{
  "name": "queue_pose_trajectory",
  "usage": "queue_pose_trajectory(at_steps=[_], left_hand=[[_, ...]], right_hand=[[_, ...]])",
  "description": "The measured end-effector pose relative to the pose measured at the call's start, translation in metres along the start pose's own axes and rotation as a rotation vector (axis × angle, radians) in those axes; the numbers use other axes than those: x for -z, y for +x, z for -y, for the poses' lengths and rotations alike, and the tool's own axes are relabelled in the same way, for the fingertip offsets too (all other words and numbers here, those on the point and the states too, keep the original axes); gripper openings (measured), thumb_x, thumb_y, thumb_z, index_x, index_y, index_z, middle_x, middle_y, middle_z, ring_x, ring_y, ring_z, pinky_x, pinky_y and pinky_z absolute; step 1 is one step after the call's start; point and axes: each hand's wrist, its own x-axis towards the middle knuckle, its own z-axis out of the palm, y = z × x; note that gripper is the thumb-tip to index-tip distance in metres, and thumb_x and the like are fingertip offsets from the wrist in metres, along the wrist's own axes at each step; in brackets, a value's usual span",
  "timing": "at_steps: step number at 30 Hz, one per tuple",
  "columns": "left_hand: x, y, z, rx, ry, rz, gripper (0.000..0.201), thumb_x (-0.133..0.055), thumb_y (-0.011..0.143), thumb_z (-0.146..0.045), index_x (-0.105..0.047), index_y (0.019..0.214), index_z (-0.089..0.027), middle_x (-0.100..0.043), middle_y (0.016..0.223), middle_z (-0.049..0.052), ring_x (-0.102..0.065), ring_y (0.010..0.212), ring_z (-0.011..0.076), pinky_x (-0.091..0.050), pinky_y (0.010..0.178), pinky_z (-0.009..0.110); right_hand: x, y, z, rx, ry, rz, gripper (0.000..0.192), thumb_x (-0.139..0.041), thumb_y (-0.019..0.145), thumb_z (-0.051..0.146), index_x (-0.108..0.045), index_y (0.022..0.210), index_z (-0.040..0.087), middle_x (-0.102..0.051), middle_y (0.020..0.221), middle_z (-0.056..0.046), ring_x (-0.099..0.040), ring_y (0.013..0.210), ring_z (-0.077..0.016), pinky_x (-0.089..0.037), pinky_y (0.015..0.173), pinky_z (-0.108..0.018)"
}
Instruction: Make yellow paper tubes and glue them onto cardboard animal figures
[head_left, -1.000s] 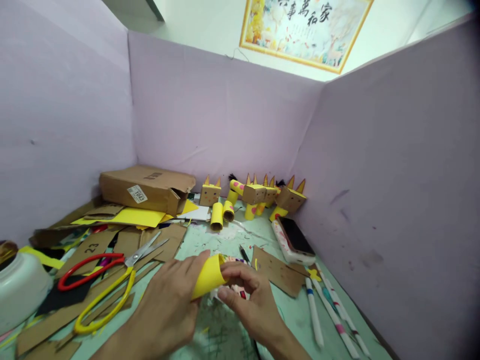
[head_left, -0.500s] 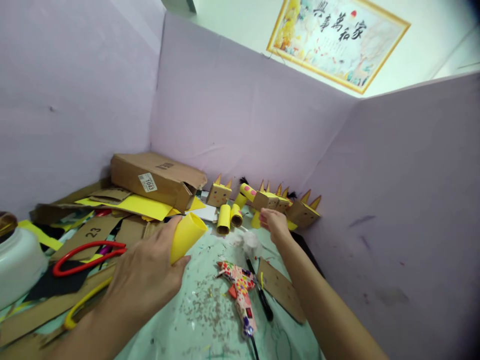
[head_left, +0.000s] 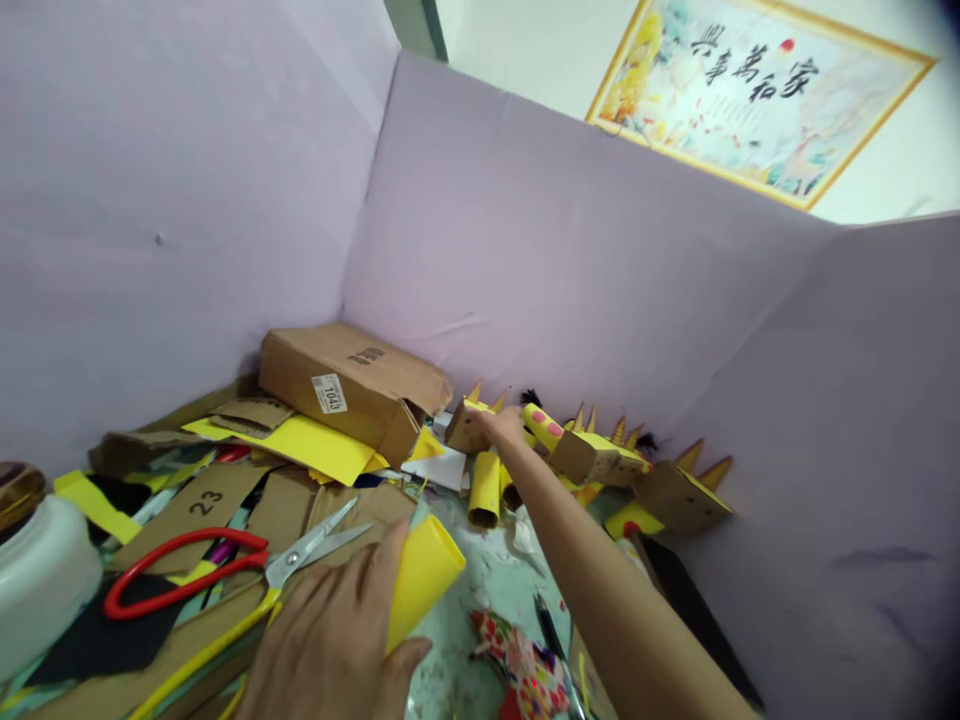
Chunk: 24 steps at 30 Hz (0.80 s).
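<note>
My left hand (head_left: 330, 650) wraps around a rolled yellow paper tube (head_left: 421, 578) low in the view, its open end pointing up and right. My right hand (head_left: 501, 428) is stretched out to the back wall and rests on a small cardboard box head with pointed ears (head_left: 466, 427). Whether its fingers grip the box is unclear. Beside that hand stand two short yellow tubes (head_left: 484, 490) and a row of cardboard animal figures (head_left: 596, 458) with yellow spikes and pink spots.
A flat brown carton (head_left: 349, 385) lies on yellow sheets (head_left: 304, 445) and cardboard scraps at the left. Red-handled scissors (head_left: 217, 570) lie near my left hand. A white jar (head_left: 41, 580) sits at far left. A patterned glue gun (head_left: 529, 675) lies below. Purple partition walls (head_left: 570, 290) enclose the desk.
My right hand left the yellow tube and reached to the back, then shifted left onto the cardboard box head. My left hand kept the tube. The view swung left.
</note>
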Motion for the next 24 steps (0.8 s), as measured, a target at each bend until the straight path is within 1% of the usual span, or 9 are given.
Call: queue_pose_trajectory(at_steps=[3, 5, 8, 12, 14, 15, 19, 22, 24], left_hand=[[-0.007, -0.001, 0.005, 0.008, 0.011, 0.027, 0.067, -0.057, 0.069, -0.027, -0.036, 0.133, -0.03, -0.064, 0.117, 0.007, -0.062, 0.098, 0.0294, -0.048, 0.078, 0.039], [-0.01, -0.001, 0.006, 0.006, 0.025, 0.038, 0.067, -0.058, 0.068, -0.028, -0.037, 0.132, -0.029, -0.064, 0.118, 0.007, -0.062, 0.098, 0.0297, -0.048, 0.078, 0.039], [-0.012, -0.001, 0.007, 0.011, 0.029, 0.057, 0.066, -0.058, 0.067, -0.028, -0.04, 0.131, -0.029, -0.064, 0.117, 0.008, -0.062, 0.098, 0.0304, -0.049, 0.077, 0.039], [-0.009, -0.002, 0.006, 0.029, 0.0, 0.097, 0.064, -0.056, 0.068, -0.025, -0.042, 0.131, -0.028, -0.064, 0.116, 0.008, -0.062, 0.098, 0.0297, -0.049, 0.079, 0.039], [-0.006, 0.0, 0.003, 0.04, -0.017, 0.118, 0.062, -0.054, 0.07, -0.024, -0.042, 0.131, -0.025, -0.064, 0.116, 0.01, -0.061, 0.1, 0.0294, -0.048, 0.081, 0.04], [-0.004, 0.001, 0.002, 0.049, -0.026, 0.129, 0.061, -0.053, 0.071, -0.024, -0.042, 0.131, -0.024, -0.063, 0.116, 0.011, -0.06, 0.101, 0.0295, -0.048, 0.082, 0.041], [0.008, 0.007, -0.004, 0.087, -0.073, 0.173, 0.057, -0.05, 0.073, -0.022, -0.043, 0.129, -0.024, -0.061, 0.116, 0.01, -0.058, 0.104, 0.0296, -0.044, 0.086, 0.044], [0.02, 0.012, -0.006, 0.062, -0.096, 0.195, 0.059, -0.051, 0.072, -0.018, -0.04, 0.129, -0.028, -0.06, 0.116, 0.008, -0.056, 0.104, 0.0284, -0.042, 0.087, 0.042], [0.03, 0.016, -0.008, 0.014, -0.101, 0.2, 0.062, -0.051, 0.071, -0.014, -0.039, 0.129, -0.03, -0.058, 0.118, 0.007, -0.054, 0.106, 0.027, -0.041, 0.088, 0.041]], right_hand=[[-0.026, -0.003, 0.015, -0.145, -0.069, -0.054, 0.038, -0.054, 0.087, 0.032, -0.048, 0.121, 0.017, -0.049, 0.125, -0.01, -0.053, 0.107, -0.0248, -0.045, 0.088, -0.047], [-0.035, -0.006, 0.018, -0.182, -0.091, -0.081, 0.04, -0.055, 0.087, 0.032, -0.047, 0.124, 0.018, -0.047, 0.129, -0.01, -0.05, 0.111, -0.026, -0.043, 0.09, -0.049], [-0.037, -0.009, 0.016, -0.191, -0.092, -0.11, 0.042, -0.055, 0.086, 0.032, -0.046, 0.125, 0.018, -0.046, 0.129, -0.01, -0.05, 0.111, -0.0265, -0.043, 0.089, -0.049], [-0.023, -0.01, 0.011, -0.162, -0.038, -0.136, 0.037, -0.054, 0.087, 0.031, -0.049, 0.121, 0.017, -0.05, 0.125, -0.01, -0.053, 0.107, -0.0244, -0.045, 0.087, -0.047], [-0.008, -0.011, 0.012, -0.107, 0.01, -0.147, 0.037, -0.054, 0.087, 0.031, -0.049, 0.121, 0.018, -0.048, 0.128, -0.01, -0.052, 0.109, -0.0247, -0.044, 0.089, -0.047], [0.002, -0.012, 0.012, -0.069, 0.039, -0.15, 0.042, -0.056, 0.085, 0.031, -0.046, 0.124, 0.018, -0.047, 0.129, -0.011, -0.05, 0.111, -0.0258, -0.043, 0.091, -0.047], [0.061, -0.033, 0.001, 0.107, 0.174, -0.108, 0.083, -0.07, 0.067, 0.031, -0.028, 0.136, 0.01, -0.044, 0.132, -0.016, -0.045, 0.118, -0.0275, -0.04, 0.097, -0.033], [0.115, -0.069, -0.031, 0.241, 0.291, -0.017, 0.093, -0.074, 0.057, 0.031, -0.027, 0.136, 0.021, -0.047, 0.13, -0.01, -0.052, 0.112, -0.0247, -0.043, 0.093, -0.031], [0.148, -0.1, -0.06, 0.327, 0.567, 0.145, 0.101, -0.078, 0.049, 0.031, -0.025, 0.135, 0.025, -0.046, 0.128, -0.011, -0.051, 0.113, -0.0281, -0.044, 0.091, -0.037]])
